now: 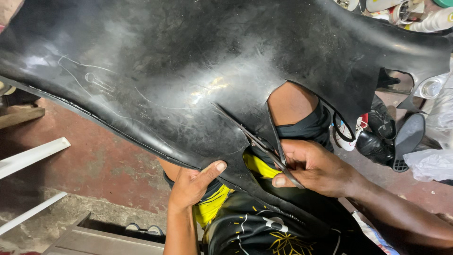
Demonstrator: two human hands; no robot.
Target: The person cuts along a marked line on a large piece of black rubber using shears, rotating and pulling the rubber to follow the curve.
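Note:
A large black rubber sheet with faint scratched outlines lies spread over my lap and fills most of the head view. My left hand grips its near edge, thumb on top. My right hand is closed on the handles of dark scissors, whose blades point up and left into the sheet along a cut. A cut-out gap in the sheet shows my knee.
A red concrete floor lies to the left, with white slats and a wooden piece. To the right lie black shoes, a sole-shaped piece, a plastic bag and bottles.

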